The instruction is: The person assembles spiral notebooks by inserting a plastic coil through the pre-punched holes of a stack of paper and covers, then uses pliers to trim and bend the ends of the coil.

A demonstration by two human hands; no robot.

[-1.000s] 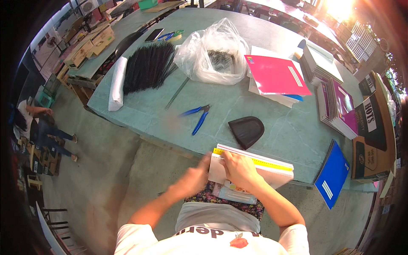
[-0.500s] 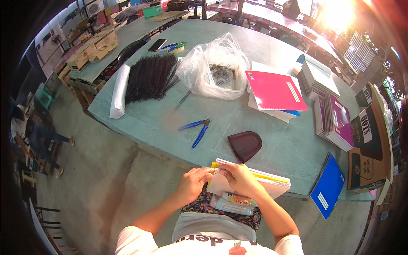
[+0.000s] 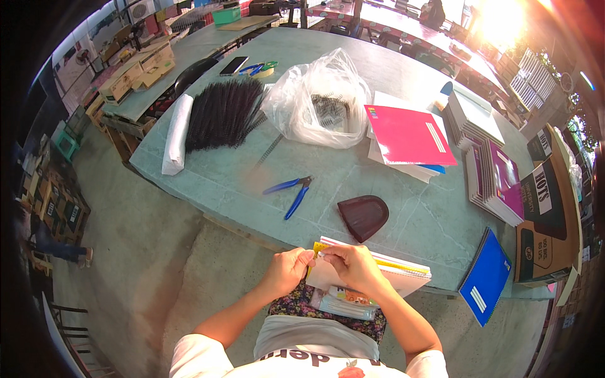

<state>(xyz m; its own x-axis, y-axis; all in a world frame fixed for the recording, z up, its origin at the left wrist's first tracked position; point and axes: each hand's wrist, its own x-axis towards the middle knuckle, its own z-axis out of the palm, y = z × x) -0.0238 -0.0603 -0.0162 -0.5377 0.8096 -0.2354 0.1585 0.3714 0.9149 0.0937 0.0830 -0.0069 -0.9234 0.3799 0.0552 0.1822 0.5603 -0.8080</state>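
A stack of loose notebook pages with a yellow edge (image 3: 391, 268) rests on my lap against the near edge of the green table (image 3: 403, 208). My right hand (image 3: 351, 264) lies on top of the stack and grips its left end. My left hand (image 3: 287, 272) pinches the same left corner from the side, fingers closed on it. More printed sheets (image 3: 343, 301) lie under the stack on my lap.
On the table lie blue pliers (image 3: 291, 192), a dark scoop-shaped piece (image 3: 363, 216), a pile of black spiral coils (image 3: 224, 112), a white paper roll (image 3: 174, 132), a clear bag of coils (image 3: 318, 104), a pink-covered stack (image 3: 408, 135) and notebook piles (image 3: 488, 170). A blue notebook (image 3: 484, 277) overhangs the edge.
My left hand has come in from the left and closed on the stack's corner. Both hands now meet at the left end of the stack.
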